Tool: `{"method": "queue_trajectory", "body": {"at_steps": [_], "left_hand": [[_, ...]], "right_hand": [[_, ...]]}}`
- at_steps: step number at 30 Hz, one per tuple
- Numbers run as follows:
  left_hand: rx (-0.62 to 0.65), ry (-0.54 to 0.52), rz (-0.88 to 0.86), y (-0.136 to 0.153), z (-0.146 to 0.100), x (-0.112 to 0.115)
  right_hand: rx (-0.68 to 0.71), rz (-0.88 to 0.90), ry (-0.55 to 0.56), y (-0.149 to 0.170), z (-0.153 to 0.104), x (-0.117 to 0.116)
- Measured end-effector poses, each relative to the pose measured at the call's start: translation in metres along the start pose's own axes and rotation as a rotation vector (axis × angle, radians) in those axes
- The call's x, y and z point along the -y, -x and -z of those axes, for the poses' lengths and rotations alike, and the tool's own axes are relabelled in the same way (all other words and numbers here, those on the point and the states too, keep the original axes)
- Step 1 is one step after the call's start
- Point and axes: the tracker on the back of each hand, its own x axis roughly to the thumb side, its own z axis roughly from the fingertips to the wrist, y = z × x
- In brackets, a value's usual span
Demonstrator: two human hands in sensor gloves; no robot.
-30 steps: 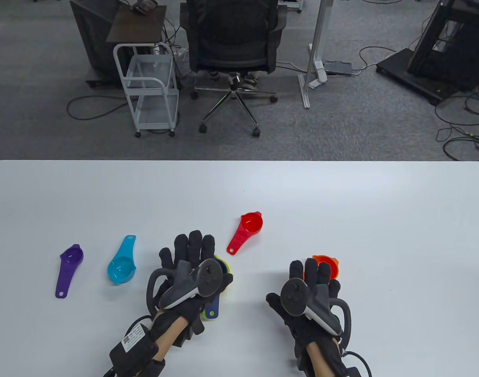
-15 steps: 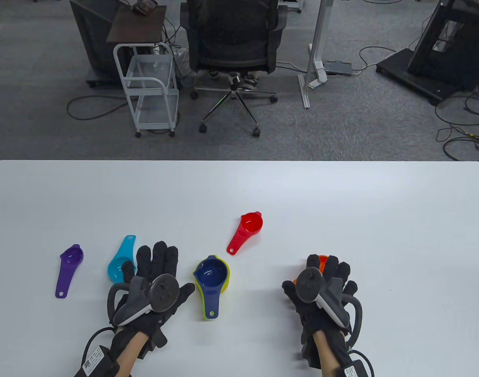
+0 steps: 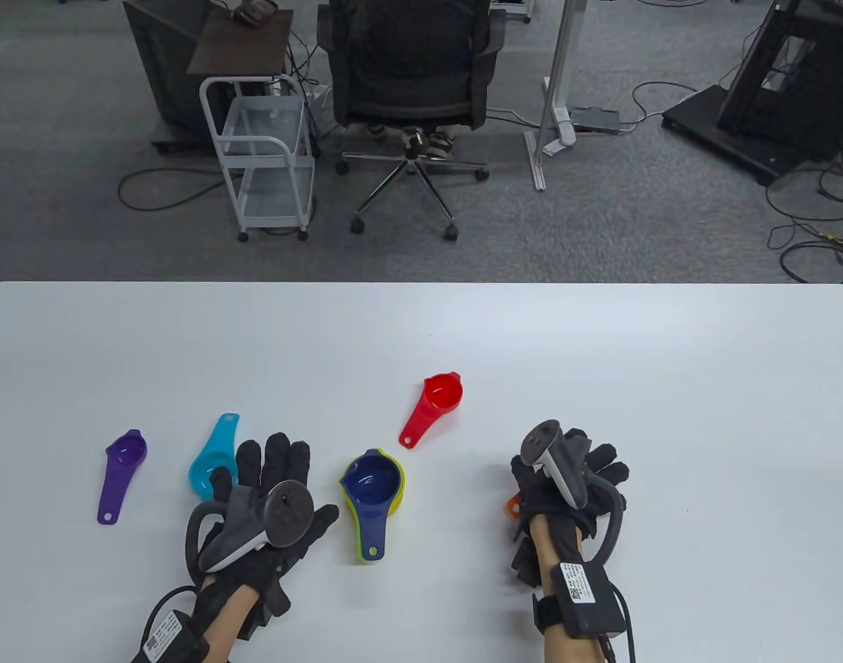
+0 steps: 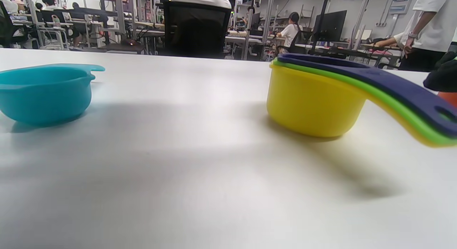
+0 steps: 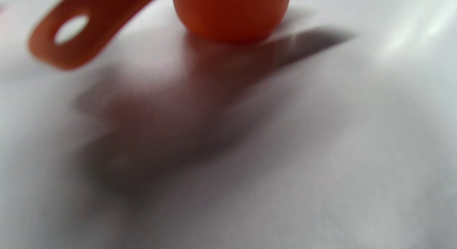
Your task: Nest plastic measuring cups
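Note:
A navy cup nested in a green and a yellow cup [image 3: 373,487] stands at the table's middle front; it also shows in the left wrist view [image 4: 310,102]. My left hand [image 3: 273,476] lies open with fingers spread, its fingertips at the cyan cup [image 3: 211,463], which shows empty in the left wrist view [image 4: 43,91]. My right hand [image 3: 573,476] curls over the orange cup and hides it; only its handle [image 3: 513,507] sticks out left. The right wrist view shows the orange cup [image 5: 232,13], blurred. A red cup [image 3: 437,402] and a purple cup [image 3: 121,473] lie apart.
The white table [image 3: 601,345] has bare surface behind and to the right of the cups. An office chair [image 3: 411,76] and a white cart [image 3: 266,159] stand on the floor beyond the far edge.
My left hand left the nested stack and moved left to the cyan cup. My right hand turned and curled over the orange cup, which is now mostly hidden.

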Motion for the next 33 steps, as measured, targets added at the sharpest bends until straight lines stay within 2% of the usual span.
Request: {"method": "queue_trajectory", "body": {"at_steps": [4, 7, 10, 13, 15, 18, 20, 23, 26, 33], "left_hand": [[-0.015, 0.0, -0.004, 0.001, 0.0, -0.001], [-0.034, -0.029, -0.007, 0.007, -0.001, -0.004], [-0.053, -0.036, -0.01, 0.012, 0.0, -0.005], [-0.067, -0.029, -0.028, 0.018, 0.0, -0.003], [-0.077, -0.024, -0.042, 0.022, -0.001, -0.002], [-0.083, -0.021, -0.073, 0.029, -0.003, -0.002], [-0.085, -0.008, -0.114, 0.033, -0.004, -0.001], [-0.103, 0.001, -0.129, 0.04, -0.006, 0.0], [-0.122, -0.012, -0.111, 0.045, -0.008, -0.001], [-0.13, 0.015, -0.118, 0.047, -0.005, 0.002]], "right_hand": [[0.053, 0.023, 0.066, -0.002, -0.005, 0.0], [0.137, 0.043, 0.164, -0.004, -0.012, 0.001], [0.315, 0.097, 0.249, -0.017, -0.041, 0.012], [0.5, 0.222, 0.239, -0.042, -0.08, 0.02], [0.606, 0.245, 0.228, -0.063, -0.106, 0.021], [0.719, 0.171, 0.245, -0.1, -0.142, 0.016], [0.755, 0.095, 0.257, -0.121, -0.156, 0.01], [0.768, 0.022, 0.246, -0.148, -0.164, -0.004], [0.744, -0.032, 0.222, -0.163, -0.161, -0.016], [0.682, -0.111, 0.223, -0.174, -0.145, -0.029]]}}
